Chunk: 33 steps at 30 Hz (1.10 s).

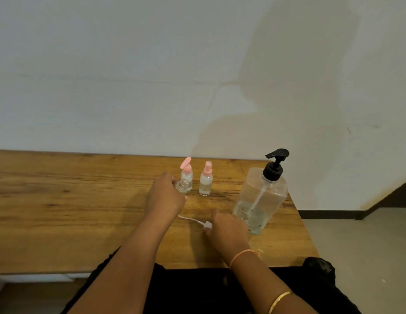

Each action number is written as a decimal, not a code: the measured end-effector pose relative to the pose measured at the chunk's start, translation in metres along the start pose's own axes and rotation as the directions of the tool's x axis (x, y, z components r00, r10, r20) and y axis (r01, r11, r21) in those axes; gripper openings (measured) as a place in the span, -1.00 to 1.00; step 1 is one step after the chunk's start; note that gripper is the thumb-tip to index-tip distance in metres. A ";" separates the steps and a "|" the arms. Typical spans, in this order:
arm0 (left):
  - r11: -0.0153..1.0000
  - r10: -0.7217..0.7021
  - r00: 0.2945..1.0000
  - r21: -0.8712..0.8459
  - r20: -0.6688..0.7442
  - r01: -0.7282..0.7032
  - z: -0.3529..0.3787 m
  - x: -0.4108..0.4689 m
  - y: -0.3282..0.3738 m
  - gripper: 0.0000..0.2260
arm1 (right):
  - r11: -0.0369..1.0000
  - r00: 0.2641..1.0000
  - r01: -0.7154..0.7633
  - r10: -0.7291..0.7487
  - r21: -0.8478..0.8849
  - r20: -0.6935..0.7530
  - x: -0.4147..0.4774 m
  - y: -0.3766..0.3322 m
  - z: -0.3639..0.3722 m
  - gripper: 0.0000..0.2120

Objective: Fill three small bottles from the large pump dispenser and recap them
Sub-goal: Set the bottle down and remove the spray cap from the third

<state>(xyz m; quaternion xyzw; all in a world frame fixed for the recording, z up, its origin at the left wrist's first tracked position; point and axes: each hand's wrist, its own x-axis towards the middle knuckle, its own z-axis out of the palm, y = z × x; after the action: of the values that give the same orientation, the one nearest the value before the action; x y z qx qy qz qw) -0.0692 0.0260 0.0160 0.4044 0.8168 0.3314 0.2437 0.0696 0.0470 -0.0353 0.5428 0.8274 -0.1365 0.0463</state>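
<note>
I count three small bottles. The uncapped small bottle (182,186) is in my view's centre, tilted with its open mouth towards the camera; the left hand (166,197) grips it, fingers curled round its lower part, so only the neck and shoulder show. Right behind it, overlapping it in the view, stands the flip-cap bottle (187,176), its pink lid swung up. Just beside that, to the right, the spray-cap bottle (205,181) stands upright with its pink top on. Both are clear; I cannot read a fill level in any of the three.

There is one pump dispenser (261,198), large, clear and black-headed, upright near the worktop's right edge with its dip tube visible through the wall.

One white cap (207,225) lies on the worktop with a thin white tube trailing to the left of it. The right hand (228,226) is lowered onto the surface with fingers bent at that cap; whether it pinches the cap or merely touches it I cannot tell.

That wrist carries an orange thread band (245,254), and a gold bangle (279,300) sits further up the forearm.

The worktop (72,200) is grained brown wood set against a white, stained wall (129,75). Pale floor (356,245) and a dark skirting (329,214) show on the right.
</note>
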 end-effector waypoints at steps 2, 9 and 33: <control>1.000 -0.005 1.000 0.001 -0.001 0.005 0.000 0.000 0.000 -0.73 | 1.000 1.000 -0.001 0.001 -0.002 0.003 0.000 -0.001 0.000 -0.74; 1.000 -0.015 1.000 0.001 0.004 0.015 0.002 0.001 0.000 -0.72 | 1.000 1.000 0.017 -0.017 -0.005 -0.008 -0.002 -0.002 0.001 -0.73; 1.000 0.012 1.000 -0.023 -0.006 -0.012 0.002 0.001 -0.002 -0.73 | 1.000 0.999 -0.009 0.008 -0.011 -0.033 0.004 -0.003 0.016 -0.76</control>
<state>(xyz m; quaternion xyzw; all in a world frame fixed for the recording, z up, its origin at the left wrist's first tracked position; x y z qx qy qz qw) -0.0695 0.0268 0.0130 0.4055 0.8112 0.3434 0.2442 0.0644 0.0452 -0.0512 0.5481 0.8265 -0.1227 0.0363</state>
